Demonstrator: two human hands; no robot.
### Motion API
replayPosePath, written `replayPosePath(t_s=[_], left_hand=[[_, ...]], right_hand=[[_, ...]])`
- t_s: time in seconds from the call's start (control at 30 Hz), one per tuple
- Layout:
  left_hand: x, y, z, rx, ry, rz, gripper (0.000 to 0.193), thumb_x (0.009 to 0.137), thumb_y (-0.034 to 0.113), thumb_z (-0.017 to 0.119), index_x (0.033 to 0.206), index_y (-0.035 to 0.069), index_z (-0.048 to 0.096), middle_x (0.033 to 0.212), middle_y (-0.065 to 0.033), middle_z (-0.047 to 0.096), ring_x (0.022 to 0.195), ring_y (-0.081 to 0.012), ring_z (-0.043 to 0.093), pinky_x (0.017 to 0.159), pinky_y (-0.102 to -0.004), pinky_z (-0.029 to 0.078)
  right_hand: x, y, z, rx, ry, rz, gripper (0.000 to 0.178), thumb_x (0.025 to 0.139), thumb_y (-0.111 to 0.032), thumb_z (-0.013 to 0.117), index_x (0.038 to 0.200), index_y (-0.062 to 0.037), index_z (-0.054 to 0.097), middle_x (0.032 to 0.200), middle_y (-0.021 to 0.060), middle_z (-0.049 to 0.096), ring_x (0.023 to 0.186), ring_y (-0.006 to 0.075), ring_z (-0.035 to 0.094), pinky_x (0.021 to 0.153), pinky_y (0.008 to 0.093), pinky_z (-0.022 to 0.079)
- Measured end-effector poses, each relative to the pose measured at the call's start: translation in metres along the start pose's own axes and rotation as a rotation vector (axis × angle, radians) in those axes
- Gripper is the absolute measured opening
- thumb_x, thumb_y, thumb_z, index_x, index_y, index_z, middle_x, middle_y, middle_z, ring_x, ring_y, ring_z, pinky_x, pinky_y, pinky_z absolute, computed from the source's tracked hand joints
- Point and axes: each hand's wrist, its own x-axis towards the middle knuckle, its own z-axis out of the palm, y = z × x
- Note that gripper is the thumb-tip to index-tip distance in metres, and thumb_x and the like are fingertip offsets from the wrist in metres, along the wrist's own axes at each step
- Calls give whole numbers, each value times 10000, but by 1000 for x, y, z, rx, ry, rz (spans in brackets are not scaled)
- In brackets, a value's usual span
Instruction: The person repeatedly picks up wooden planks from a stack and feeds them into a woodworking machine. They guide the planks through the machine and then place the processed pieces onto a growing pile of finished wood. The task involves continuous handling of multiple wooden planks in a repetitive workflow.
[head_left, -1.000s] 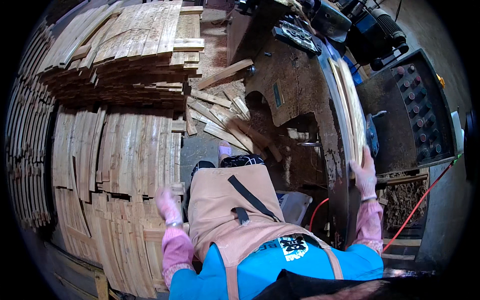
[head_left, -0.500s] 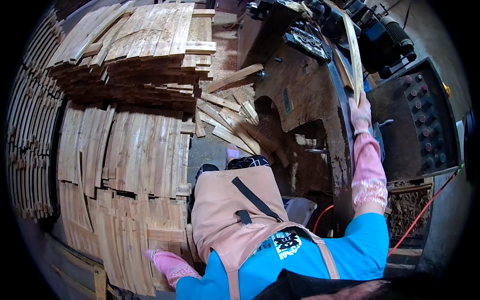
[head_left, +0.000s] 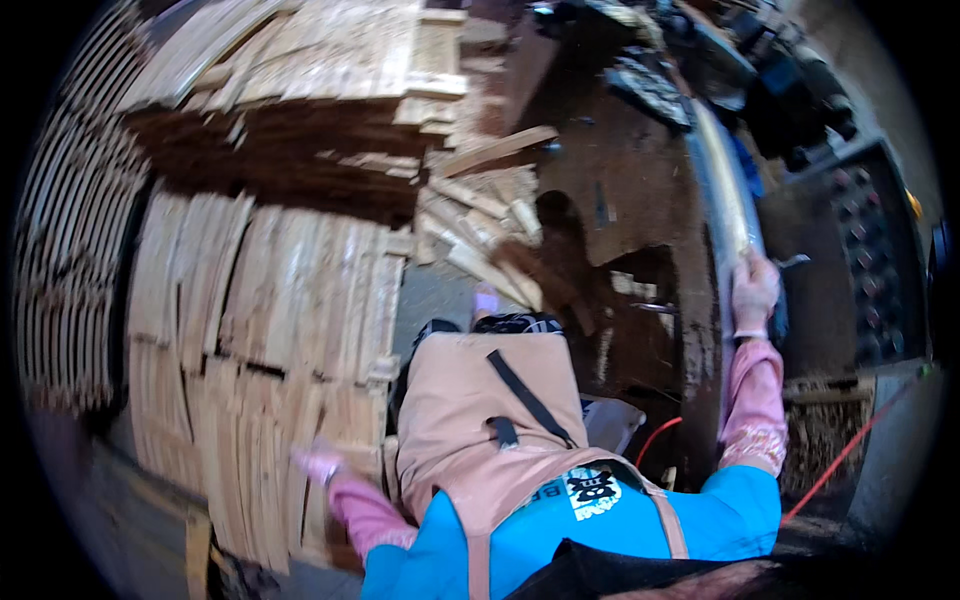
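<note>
My right hand, in a pale glove with a pink sleeve cover, is closed around the near end of a long wooden strip. The strip runs away from me along the metal-edged side of a brown machine, its far end close to the machine's dark parts. Off to my left, my left hand, also gloved and smeared by motion, is over or beside the near stack of wooden boards. Its fingers are too blurred to read, and whether it touches a board cannot be made out.
Boards are piled high at the far left, with another stack nearer. Loose wood offcuts lie on the floor ahead of my feet. At right stand a control panel with several knobs and a red cord.
My right hand has come back toward me along the machine's edge, with the strip in its grip. The left hand has lifted slightly and is now blurred. The whole view has shifted a little.
</note>
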Motion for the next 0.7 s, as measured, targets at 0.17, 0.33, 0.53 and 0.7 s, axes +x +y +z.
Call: replayPosePath(t_s=[0.17,0.33,0.53,0.7], left_hand=[[-71,-37,120,-118,-258,-59,711,904,365,730,1423,-42,464,1346,-181,587,1221,-328,588,1077,-479,458],[-159,-60,248,292,-366,-165,620,937,282,738,1404,-14,456,1253,-128,613,1065,-237,625,911,-375,523],[-308,-56,377,389,-1057,-123,426,970,177,714,1294,-1,502,1131,-122,636,981,-192,661,850,-343,577],[-263,-60,373,179,-1452,-272,487,974,96,660,1396,-7,442,1173,-114,606,985,-177,634,892,-333,554]], right_hand=[[88,19,76,377,-109,36,477,986,-344,640,1350,-36,646,1308,187,682,1259,308,626,1072,387,463],[61,-179,10,914,-342,-135,388,920,-218,707,1277,-66,694,1231,154,708,1132,319,664,998,399,508],[-18,-272,-59,510,-574,-759,815,730,-312,843,1454,-152,505,1372,234,552,1205,445,571,1019,491,489],[-41,-164,-90,660,-301,-250,849,787,-305,826,1518,-104,445,1323,249,576,1248,429,555,1035,496,466]])
